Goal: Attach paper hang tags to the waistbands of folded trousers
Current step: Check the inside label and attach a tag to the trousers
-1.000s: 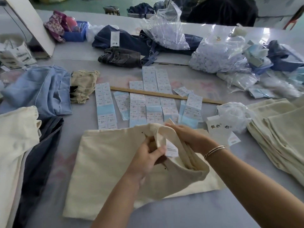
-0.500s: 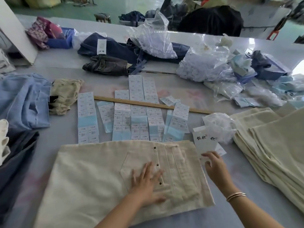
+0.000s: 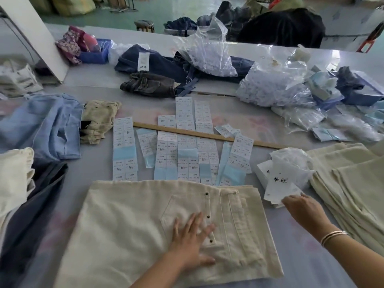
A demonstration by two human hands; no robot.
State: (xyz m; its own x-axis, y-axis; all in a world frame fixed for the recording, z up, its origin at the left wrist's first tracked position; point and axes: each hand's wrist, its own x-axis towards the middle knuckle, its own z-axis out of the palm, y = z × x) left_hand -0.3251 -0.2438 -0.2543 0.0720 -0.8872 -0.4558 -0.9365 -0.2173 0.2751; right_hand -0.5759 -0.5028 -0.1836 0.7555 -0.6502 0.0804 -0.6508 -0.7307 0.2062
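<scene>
Folded cream trousers (image 3: 128, 225) lie flat on the table in front of me, waistband (image 3: 239, 221) toward the right, back pocket with dark rivets facing up. My left hand (image 3: 191, 240) rests flat on the pocket, fingers spread. My right hand (image 3: 301, 206) reaches to the right of the waistband and touches the edge of a small pile of white paper hang tags (image 3: 278, 190) with black lettering. Whether its fingers pinch a tag is hidden.
Strips of size stickers (image 3: 187, 146) lie beyond the trousers, crossed by a wooden ruler (image 3: 207, 135). A stack of cream trousers (image 3: 349, 183) is at the right. Blue, dark and cream garments (image 3: 41, 125) lie left. Plastic bags (image 3: 276, 88) and jeans (image 3: 158, 65) crowd the far side.
The trousers were held up at the waistband in both hands, then laid flat. My left hand now presses the pocket and my right hand has gone out to the tag pile.
</scene>
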